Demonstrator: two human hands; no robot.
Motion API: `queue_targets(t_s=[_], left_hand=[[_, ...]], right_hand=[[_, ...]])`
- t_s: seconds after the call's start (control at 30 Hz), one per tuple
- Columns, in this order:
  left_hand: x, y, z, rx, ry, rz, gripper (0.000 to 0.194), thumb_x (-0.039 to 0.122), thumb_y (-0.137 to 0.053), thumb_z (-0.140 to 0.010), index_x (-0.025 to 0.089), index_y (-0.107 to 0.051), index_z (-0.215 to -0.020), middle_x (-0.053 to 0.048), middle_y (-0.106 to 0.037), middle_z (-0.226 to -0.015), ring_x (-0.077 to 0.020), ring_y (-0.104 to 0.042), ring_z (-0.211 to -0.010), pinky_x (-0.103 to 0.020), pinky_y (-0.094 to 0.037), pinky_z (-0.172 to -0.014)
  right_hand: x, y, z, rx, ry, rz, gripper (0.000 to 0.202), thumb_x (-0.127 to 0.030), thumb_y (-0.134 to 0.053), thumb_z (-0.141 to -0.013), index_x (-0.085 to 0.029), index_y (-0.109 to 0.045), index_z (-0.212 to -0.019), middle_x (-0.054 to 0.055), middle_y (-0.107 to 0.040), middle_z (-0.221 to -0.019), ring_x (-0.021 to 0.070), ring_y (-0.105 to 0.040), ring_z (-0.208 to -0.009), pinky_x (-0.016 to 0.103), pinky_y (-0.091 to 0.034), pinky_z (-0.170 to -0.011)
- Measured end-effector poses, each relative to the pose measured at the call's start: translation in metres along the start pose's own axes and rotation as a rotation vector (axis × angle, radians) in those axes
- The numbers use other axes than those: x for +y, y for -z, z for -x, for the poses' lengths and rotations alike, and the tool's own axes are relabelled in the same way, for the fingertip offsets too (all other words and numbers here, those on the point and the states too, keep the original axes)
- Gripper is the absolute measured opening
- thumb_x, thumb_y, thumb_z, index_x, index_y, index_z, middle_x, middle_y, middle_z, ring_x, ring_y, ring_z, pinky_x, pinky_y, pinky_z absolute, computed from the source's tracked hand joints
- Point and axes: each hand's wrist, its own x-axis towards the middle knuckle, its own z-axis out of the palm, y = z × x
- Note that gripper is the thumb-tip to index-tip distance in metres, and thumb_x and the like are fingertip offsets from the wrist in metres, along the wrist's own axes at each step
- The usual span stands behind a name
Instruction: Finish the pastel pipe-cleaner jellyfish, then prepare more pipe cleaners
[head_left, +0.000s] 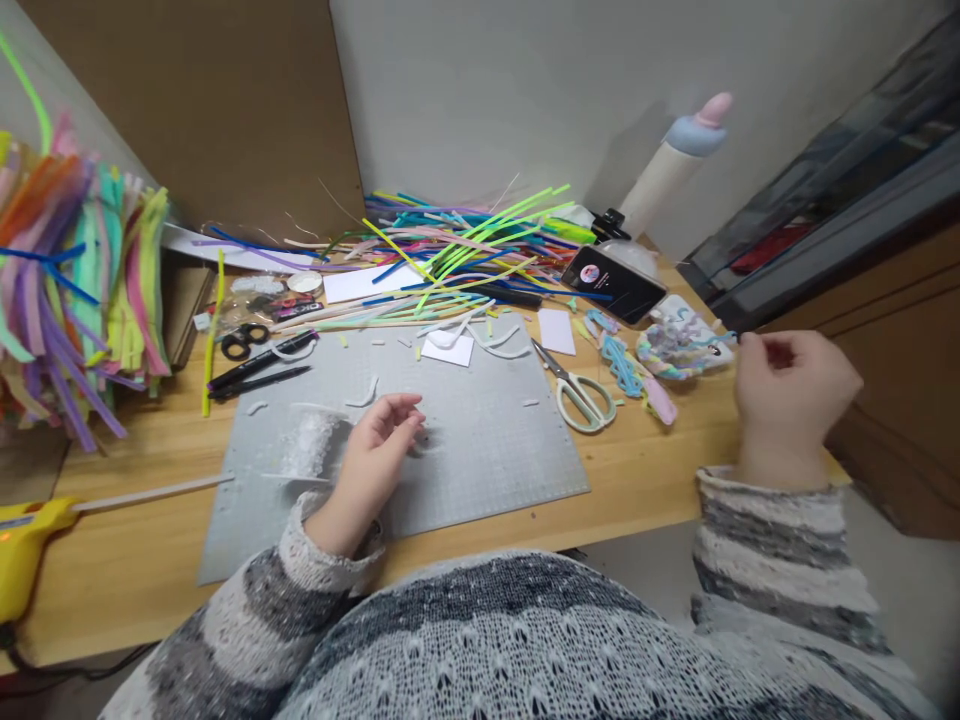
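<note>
My left hand point(380, 452) rests over the grey cutting mat point(487, 430), fingers loosely curled and apart, with nothing visible in it. Beside its wrist lies a white fuzzy piece point(311, 443). My right hand point(795, 395) is raised at the table's right edge, fingers closed; a thin blue strand shows at its fingertips, by a bundle of pastel braided pieces point(675, 340). White pipe cleaner pieces point(502, 340) and a white card point(448, 348) lie at the mat's back edge.
Scissors point(581, 395) lie right of the mat, near a black phone point(615, 285). Black pens point(262, 365) are at the left. Colourful pipe cleaners point(480, 240) pile up behind. A yellow glue gun point(34, 545) sits at the left edge. A white lamp-like object point(664, 185) stands behind.
</note>
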Motion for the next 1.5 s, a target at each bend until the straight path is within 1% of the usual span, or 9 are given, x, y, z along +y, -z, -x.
queue_targets(t_s=[0.03, 0.13, 0.2, 0.37, 0.6, 0.77, 1.0, 1.2, 1.5], left_hand=[[0.001, 0.0, 0.001, 0.019, -0.037, -0.016, 0.022, 0.027, -0.063, -0.08, 0.018, -0.063, -0.101, -0.003, -0.063, -0.086, -0.014, -0.059, -0.078, -0.026, -0.047, -0.069], [0.008, 0.006, 0.01, 0.116, -0.239, -0.145, 0.02, 0.025, -0.059, -0.085, 0.02, -0.062, -0.104, -0.004, -0.063, -0.091, -0.0166, -0.06, -0.087, -0.031, -0.047, -0.082], [0.016, 0.015, 0.022, 0.174, -0.377, -0.281, 0.02, 0.024, -0.057, -0.087, 0.022, -0.062, -0.105, -0.005, -0.064, -0.096, -0.019, -0.059, -0.093, -0.034, -0.046, -0.09], [0.036, 0.06, 0.052, 0.286, -0.492, -0.652, 0.022, 0.029, -0.058, -0.087, 0.025, -0.061, -0.109, -0.006, -0.061, -0.113, -0.0261, -0.055, -0.111, -0.044, -0.04, -0.102], [0.021, 0.104, 0.053, 0.415, -0.327, -0.996, 0.06, 0.049, -0.059, -0.084, 0.019, -0.047, -0.135, -0.016, -0.052, -0.127, -0.0368, -0.045, -0.124, -0.057, -0.035, -0.106], [-0.002, 0.092, 0.052, 0.314, -0.24, -1.029, 0.091, 0.054, -0.068, -0.075, 0.016, -0.028, -0.148, -0.021, -0.042, -0.135, -0.0384, -0.046, -0.124, -0.058, -0.037, -0.104], [-0.011, 0.092, 0.052, 0.296, -0.271, -0.979, 0.065, 0.042, -0.064, -0.082, 0.023, -0.042, -0.14, -0.012, -0.056, -0.113, -0.0311, -0.055, -0.108, -0.046, -0.044, -0.095], [0.018, 0.139, 0.049, 0.525, -0.154, -1.092, 0.067, 0.051, -0.062, -0.081, 0.018, -0.046, -0.137, -0.014, -0.058, -0.111, -0.0375, -0.054, -0.107, -0.048, -0.043, -0.092], [0.075, 0.158, 0.007, 0.461, -0.116, -1.328, 0.06, 0.06, -0.05, -0.086, 0.01, -0.055, -0.119, -0.012, -0.063, -0.104, -0.0345, -0.057, -0.104, -0.043, -0.044, -0.092]], right_hand=[[-0.014, 0.002, 0.009, -0.066, 0.191, -0.083, 0.011, -0.024, -0.061, -0.079, -0.015, -0.066, -0.077, 0.013, -0.065, -0.077, 0.0217, -0.058, -0.073, 0.037, -0.044, -0.073], [-0.057, -0.009, 0.046, -0.724, 0.74, -0.304, 0.019, -0.029, -0.057, -0.087, -0.019, -0.069, -0.097, 0.01, -0.068, -0.094, 0.0205, -0.062, -0.085, 0.033, -0.048, -0.076], [-0.079, -0.024, 0.069, -0.91, 0.908, -0.191, 0.023, -0.024, -0.055, -0.089, -0.018, -0.065, -0.108, 0.011, -0.066, -0.109, 0.0234, -0.059, -0.102, 0.038, -0.046, -0.088], [-0.103, -0.056, 0.09, -0.981, 0.926, 0.07, 0.02, -0.018, -0.046, -0.093, -0.015, -0.065, -0.087, 0.01, -0.065, -0.092, 0.0221, -0.059, -0.088, 0.034, -0.044, -0.079], [-0.145, -0.08, 0.077, -0.929, 1.135, 0.144, 0.018, -0.014, -0.045, -0.092, -0.014, -0.064, -0.091, 0.012, -0.067, -0.095, 0.0227, -0.061, -0.088, 0.034, -0.04, -0.078], [-0.172, -0.045, 0.077, -0.925, 1.251, 0.23, 0.027, -0.022, -0.055, -0.089, -0.015, -0.06, -0.114, 0.013, -0.067, -0.102, 0.0283, -0.063, -0.089, 0.039, -0.042, -0.077], [-0.14, -0.001, 0.104, -1.162, 1.335, -0.128, 0.038, -0.02, -0.067, -0.081, -0.027, -0.06, -0.118, 0.006, -0.067, -0.105, 0.0225, -0.063, -0.088, 0.036, -0.047, -0.077], [-0.109, 0.0, 0.109, -1.216, 1.243, -0.049, 0.037, -0.018, -0.066, -0.08, -0.026, -0.06, -0.116, 0.007, -0.066, -0.108, 0.0239, -0.064, -0.091, 0.037, -0.05, -0.078], [-0.12, -0.019, 0.12, -1.169, 1.217, -0.001, 0.031, -0.028, -0.059, -0.089, -0.022, -0.058, -0.119, 0.01, -0.063, -0.102, 0.0274, -0.061, -0.093, 0.041, -0.05, -0.079]])
